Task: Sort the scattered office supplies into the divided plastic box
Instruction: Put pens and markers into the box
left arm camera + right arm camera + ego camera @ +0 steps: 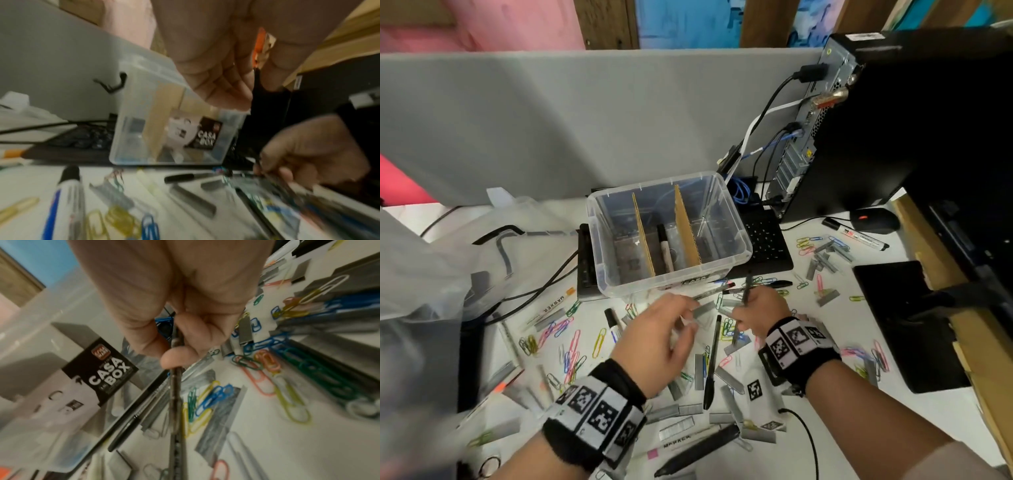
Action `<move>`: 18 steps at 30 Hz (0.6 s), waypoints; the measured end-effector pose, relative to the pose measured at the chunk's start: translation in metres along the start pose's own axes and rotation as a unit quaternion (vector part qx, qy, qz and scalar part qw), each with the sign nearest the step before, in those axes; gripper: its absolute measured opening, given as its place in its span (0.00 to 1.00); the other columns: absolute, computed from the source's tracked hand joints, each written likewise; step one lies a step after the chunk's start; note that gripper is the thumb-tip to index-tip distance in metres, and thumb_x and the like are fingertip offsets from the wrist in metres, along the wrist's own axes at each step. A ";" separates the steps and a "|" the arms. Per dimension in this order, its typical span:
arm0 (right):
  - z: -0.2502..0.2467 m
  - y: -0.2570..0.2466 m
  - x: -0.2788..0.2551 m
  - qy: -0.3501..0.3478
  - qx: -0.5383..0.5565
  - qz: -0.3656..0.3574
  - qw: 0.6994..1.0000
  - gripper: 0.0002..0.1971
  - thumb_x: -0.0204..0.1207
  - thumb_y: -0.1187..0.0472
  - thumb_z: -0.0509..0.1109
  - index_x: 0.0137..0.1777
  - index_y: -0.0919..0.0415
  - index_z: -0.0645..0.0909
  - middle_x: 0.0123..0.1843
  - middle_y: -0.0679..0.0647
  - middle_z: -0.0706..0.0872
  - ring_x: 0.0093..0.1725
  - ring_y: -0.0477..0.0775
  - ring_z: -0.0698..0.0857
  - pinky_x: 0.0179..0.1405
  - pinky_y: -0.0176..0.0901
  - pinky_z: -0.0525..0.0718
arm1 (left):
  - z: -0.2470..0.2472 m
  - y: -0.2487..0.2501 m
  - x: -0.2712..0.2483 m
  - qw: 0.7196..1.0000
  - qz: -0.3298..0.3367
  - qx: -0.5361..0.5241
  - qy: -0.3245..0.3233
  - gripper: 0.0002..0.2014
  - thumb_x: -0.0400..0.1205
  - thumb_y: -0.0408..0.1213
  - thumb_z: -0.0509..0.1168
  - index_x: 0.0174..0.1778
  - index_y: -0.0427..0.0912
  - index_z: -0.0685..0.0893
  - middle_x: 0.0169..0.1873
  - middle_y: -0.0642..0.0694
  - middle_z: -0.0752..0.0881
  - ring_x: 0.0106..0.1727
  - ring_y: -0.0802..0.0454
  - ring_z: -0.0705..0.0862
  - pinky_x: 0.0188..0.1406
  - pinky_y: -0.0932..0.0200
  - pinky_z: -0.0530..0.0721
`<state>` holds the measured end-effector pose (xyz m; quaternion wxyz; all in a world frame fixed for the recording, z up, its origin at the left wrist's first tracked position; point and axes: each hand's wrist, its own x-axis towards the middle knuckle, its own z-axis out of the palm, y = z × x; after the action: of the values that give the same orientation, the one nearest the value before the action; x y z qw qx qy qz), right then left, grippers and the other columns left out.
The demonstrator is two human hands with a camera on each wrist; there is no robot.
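The right hand (760, 313) has its fingers curled round a thin dark pen (175, 402), just before the front wall of the clear plastic box with two cardboard dividers (736, 236), which sits toward the back edge of the white desk (835, 404). The left hand (657, 339) hovers beside it, fingers loosely bent and holding nothing, over scattered coloured paper clips (599, 342) and grey staple strips (729, 380). A black-capped marker (665, 245) lies in the box's middle compartment.
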<state>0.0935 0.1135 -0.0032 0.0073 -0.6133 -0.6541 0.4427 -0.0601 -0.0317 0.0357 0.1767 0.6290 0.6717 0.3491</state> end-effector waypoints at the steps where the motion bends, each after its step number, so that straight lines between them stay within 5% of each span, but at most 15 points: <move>1: -0.003 0.001 -0.003 -0.005 0.010 -0.001 1.000 0.07 0.69 0.62 0.72 0.32 0.58 0.79 0.30 0.52 0.86 0.25 0.46 0.83 0.23 0.32 0.75 | 0.011 -0.002 0.002 0.999 -0.021 0.010 -0.036 0.11 0.81 0.46 0.59 0.56 0.51 0.80 0.42 0.62 0.78 0.41 0.63 0.80 0.43 0.60 0.83; 8: -0.011 0.015 -0.014 -0.024 0.110 0.005 0.994 0.06 0.69 0.67 0.68 0.46 0.62 0.76 0.34 0.56 0.88 0.29 0.55 0.89 0.24 0.41 0.77 | 0.068 0.005 0.026 0.923 -0.152 0.209 -0.284 0.12 0.83 0.51 0.57 0.52 0.46 0.76 0.48 0.44 0.86 0.50 0.43 0.85 0.47 0.53 0.83; 14: -0.022 0.024 -0.023 -0.024 0.190 0.006 0.981 0.03 0.77 0.65 0.65 0.47 0.65 0.76 0.33 0.59 0.84 0.25 0.55 0.85 0.19 0.38 0.69 | 0.089 0.003 0.039 0.886 -0.222 0.248 -0.324 0.15 0.81 0.50 0.58 0.54 0.45 0.81 0.54 0.45 0.85 0.56 0.44 0.84 0.51 0.53 0.81; 18: -0.036 0.023 -0.026 -0.013 0.195 -0.032 0.980 0.04 0.76 0.64 0.68 0.43 0.64 0.77 0.32 0.58 0.84 0.25 0.56 0.83 0.20 0.39 0.69 | 0.077 0.000 0.044 0.916 -0.214 0.170 -0.292 0.14 0.82 0.51 0.57 0.49 0.45 0.81 0.48 0.44 0.86 0.51 0.44 0.84 0.48 0.56 0.80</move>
<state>0.1378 0.1097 0.0193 0.1326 -0.5727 -0.5745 0.5695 -0.0146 0.0294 -0.0091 0.3258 0.5649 0.7579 -0.0163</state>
